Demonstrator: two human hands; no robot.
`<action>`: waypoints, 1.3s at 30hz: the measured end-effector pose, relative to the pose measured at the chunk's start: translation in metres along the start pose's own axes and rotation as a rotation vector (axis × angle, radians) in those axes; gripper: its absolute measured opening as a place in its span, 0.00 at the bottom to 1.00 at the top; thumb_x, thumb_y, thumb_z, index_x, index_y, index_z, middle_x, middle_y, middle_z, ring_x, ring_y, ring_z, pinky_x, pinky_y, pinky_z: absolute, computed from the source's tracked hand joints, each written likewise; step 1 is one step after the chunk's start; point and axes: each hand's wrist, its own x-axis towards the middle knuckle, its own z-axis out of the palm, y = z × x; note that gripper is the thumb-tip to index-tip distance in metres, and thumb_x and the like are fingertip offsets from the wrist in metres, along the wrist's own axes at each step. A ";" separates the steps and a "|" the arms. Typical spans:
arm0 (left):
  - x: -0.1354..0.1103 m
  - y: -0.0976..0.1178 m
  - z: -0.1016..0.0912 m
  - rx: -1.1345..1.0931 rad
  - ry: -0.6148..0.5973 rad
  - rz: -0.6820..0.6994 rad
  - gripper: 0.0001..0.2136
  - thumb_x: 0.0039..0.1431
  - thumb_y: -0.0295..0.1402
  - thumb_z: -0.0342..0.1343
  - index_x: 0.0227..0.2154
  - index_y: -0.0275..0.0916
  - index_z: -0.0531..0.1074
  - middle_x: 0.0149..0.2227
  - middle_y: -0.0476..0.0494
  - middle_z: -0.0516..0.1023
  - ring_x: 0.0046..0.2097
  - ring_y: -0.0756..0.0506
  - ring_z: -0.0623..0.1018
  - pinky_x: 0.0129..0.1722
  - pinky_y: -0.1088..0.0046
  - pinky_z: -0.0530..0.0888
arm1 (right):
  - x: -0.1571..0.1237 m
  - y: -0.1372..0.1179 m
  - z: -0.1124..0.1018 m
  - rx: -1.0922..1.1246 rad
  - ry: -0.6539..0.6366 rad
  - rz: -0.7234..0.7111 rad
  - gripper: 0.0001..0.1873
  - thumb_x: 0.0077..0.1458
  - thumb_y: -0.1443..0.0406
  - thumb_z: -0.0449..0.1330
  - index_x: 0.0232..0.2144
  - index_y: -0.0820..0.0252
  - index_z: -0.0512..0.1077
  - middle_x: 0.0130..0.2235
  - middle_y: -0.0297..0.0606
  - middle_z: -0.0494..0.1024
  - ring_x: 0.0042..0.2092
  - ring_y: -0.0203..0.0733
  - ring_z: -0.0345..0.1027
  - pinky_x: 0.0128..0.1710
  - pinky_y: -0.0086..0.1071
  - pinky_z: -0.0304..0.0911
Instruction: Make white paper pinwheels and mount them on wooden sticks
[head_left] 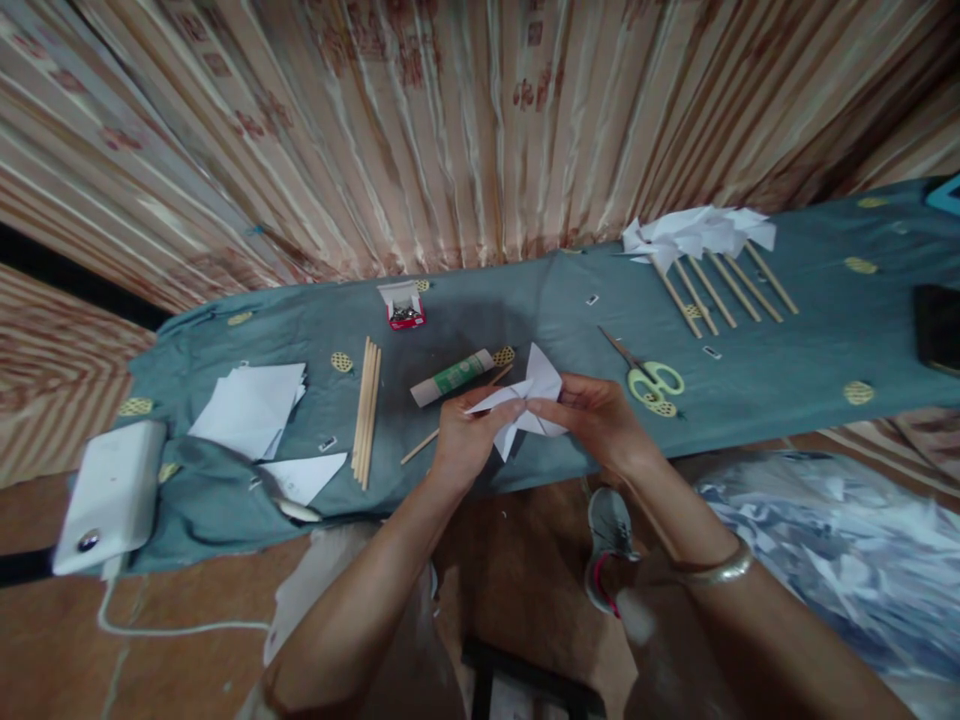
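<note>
A folded white paper pinwheel is held between both hands above the near edge of a table covered in blue-grey cloth. My left hand pinches its left blade, fingers closed. My right hand grips its right side, fingers curled round the paper. A thin wooden stick runs out from under the left hand toward the lower left. A glue stick lies just beyond the hands.
Several finished pinwheels on sticks lie at the back right, green-handled scissors right of the hands. A bundle of sticks, white paper squares, a red pin box and a white device lie to the left.
</note>
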 end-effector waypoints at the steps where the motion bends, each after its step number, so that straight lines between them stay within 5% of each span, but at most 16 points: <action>1: 0.000 0.000 0.000 0.004 0.002 -0.001 0.11 0.38 0.35 0.69 0.26 0.35 0.80 0.25 0.47 0.79 0.27 0.49 0.74 0.28 0.74 0.70 | 0.000 0.000 0.000 -0.001 0.001 0.001 0.14 0.36 0.58 0.72 0.26 0.59 0.79 0.23 0.32 0.78 0.24 0.34 0.64 0.25 0.30 0.60; 39: 0.000 -0.004 0.003 -0.161 -0.050 -0.004 0.12 0.37 0.32 0.69 0.29 0.36 0.79 0.30 0.48 0.82 0.31 0.49 0.77 0.37 0.71 0.73 | -0.003 0.000 0.004 0.053 -0.012 0.073 0.14 0.38 0.59 0.71 0.29 0.60 0.80 0.28 0.34 0.81 0.27 0.35 0.69 0.29 0.30 0.63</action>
